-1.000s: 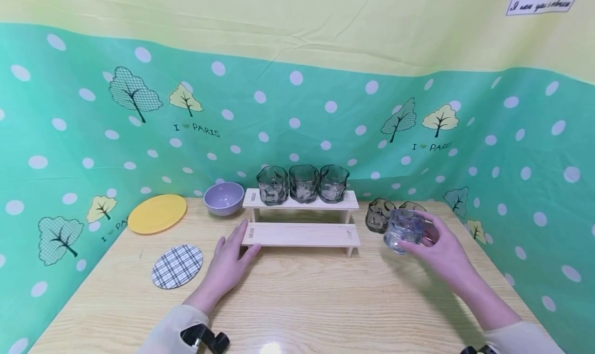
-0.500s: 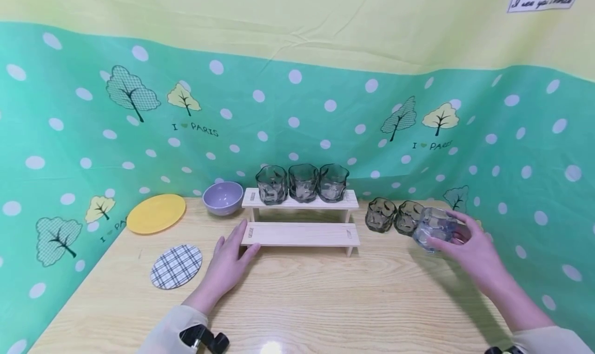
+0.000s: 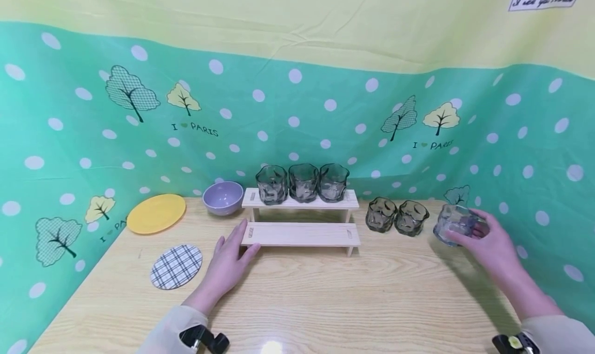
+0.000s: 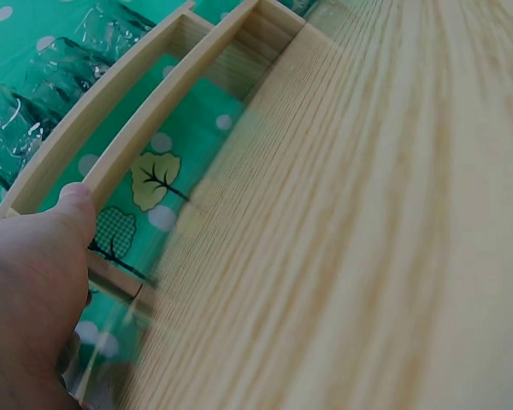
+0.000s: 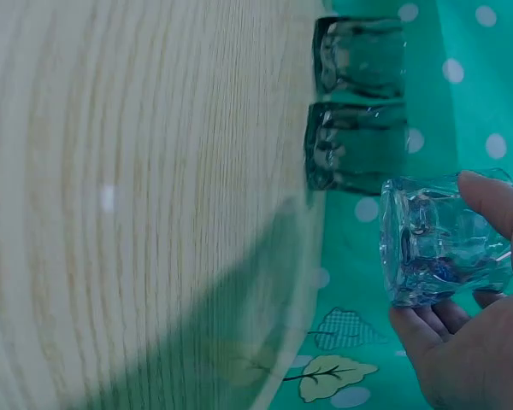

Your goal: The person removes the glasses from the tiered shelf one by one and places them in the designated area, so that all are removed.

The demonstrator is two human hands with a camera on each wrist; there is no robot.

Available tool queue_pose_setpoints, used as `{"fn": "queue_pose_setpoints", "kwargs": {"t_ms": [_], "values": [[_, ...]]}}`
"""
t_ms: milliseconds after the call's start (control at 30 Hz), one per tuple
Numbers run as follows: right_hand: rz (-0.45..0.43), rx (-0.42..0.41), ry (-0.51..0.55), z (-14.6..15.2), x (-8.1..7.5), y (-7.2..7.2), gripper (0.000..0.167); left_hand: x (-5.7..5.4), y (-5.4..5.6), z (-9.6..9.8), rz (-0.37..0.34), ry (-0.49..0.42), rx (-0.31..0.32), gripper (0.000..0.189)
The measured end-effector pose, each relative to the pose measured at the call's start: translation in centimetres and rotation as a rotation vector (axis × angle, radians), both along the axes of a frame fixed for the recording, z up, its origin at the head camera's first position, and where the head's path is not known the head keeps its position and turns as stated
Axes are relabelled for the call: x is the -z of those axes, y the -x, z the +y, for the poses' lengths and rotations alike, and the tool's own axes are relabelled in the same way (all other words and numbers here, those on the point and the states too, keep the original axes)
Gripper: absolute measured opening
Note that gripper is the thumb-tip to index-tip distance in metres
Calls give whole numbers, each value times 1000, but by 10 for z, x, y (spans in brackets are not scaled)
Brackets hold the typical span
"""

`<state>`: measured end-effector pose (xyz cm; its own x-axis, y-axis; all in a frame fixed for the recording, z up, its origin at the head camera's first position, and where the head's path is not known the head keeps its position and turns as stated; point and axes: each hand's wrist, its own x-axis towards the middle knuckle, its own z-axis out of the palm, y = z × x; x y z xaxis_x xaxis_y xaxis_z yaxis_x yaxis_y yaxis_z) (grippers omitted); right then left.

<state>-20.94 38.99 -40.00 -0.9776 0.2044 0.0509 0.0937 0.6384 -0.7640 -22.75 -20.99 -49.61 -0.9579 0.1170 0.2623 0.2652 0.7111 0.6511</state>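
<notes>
My right hand point(image 3: 492, 243) grips a clear, bluish glass point(image 3: 452, 224) between thumb and fingers. In the right wrist view the held glass point(image 5: 440, 235) is off the tabletop, with a gap below its base. Two smoky grey glasses, a nearer one point(image 3: 411, 218) and one further left point(image 3: 381, 214), stand side by side to its left. My left hand point(image 3: 229, 261) rests against the left end of a two-tier wooden rack point(image 3: 302, 234), straight fingers along its side and thumb at the lower board's front edge. On the upper board stand three dark glasses point(image 3: 303, 183) in a row.
Left of the rack stands a purple bowl point(image 3: 223, 198). A yellow plate point(image 3: 156, 214) lies at the far left, with a checked round mat point(image 3: 176, 267) nearer me. A polka-dot cloth point(image 3: 297, 121) hangs behind and along both sides of the wooden table point(image 3: 334, 302).
My right hand has carried the bluish glass to the right, past the two smoky glasses, which now show fully. My left hand and the rack have stayed put.
</notes>
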Motion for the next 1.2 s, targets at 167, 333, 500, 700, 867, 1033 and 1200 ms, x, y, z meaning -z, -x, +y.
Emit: {"fn": "queue_pose_setpoints", "kwargs": {"t_ms": [167,333,500,700,867,1033,1200], "values": [[-25,20,10,6,6,11,121,0,0,0,3,-4,2,83],[-38,32,38,5,13,21,121,0,0,0,1,-3,2,83],[-38,45,85,5,20,30,119,0,0,0,1,-1,3,83],[-39,65,143,4,30,39,119,-1,0,1,-2,4,0,83],[-42,79,175,2,37,44,119,-1,-2,1,-13,3,-1,82],[-45,77,178,3,44,46,118,-1,-1,2,-14,6,-1,82],[-38,91,176,3,48,48,118,-1,-1,1,-12,8,-1,82]]}}
